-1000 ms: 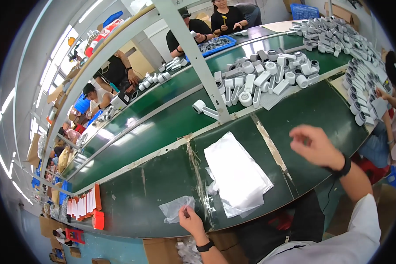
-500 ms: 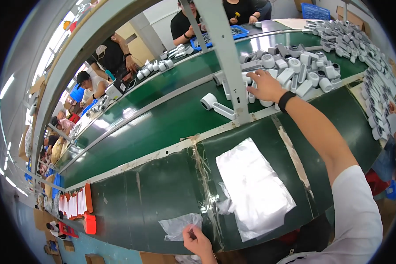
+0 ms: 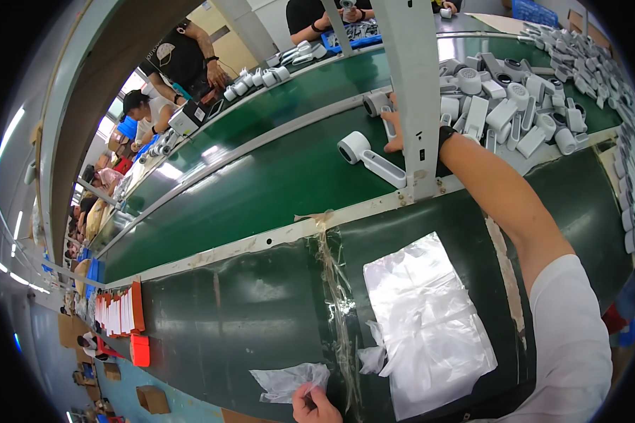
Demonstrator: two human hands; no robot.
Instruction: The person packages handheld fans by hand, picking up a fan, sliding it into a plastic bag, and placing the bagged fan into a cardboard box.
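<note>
My left hand (image 3: 315, 405) is at the near edge of the bench, thumb and fingers pinched on the edge of a small clear plastic bag (image 3: 289, 381). My right hand (image 3: 395, 132) reaches over the green belt, partly hidden behind a white metal post. Its thumb and a finger show apart, around the handle of a white device (image 3: 376, 104) with a round dark-faced head; whether they touch it is unclear. Closer to me lies another such device (image 3: 354, 146), its long handle pointing toward the post. A stack of clear plastic bags (image 3: 430, 317) rests on the bench between my arms.
The white post (image 3: 410, 84) stands beside my right wrist. Right of it is a heap of white devices (image 3: 501, 106), with more piled at the far right. An orange bin (image 3: 138, 310) with white cards sits at the left end. Co-workers are across the belt (image 3: 275, 169).
My right hand has moved left behind the post, from the heap's edge to the device beyond it. The view has shifted slightly. My left hand still pinches the bag.
</note>
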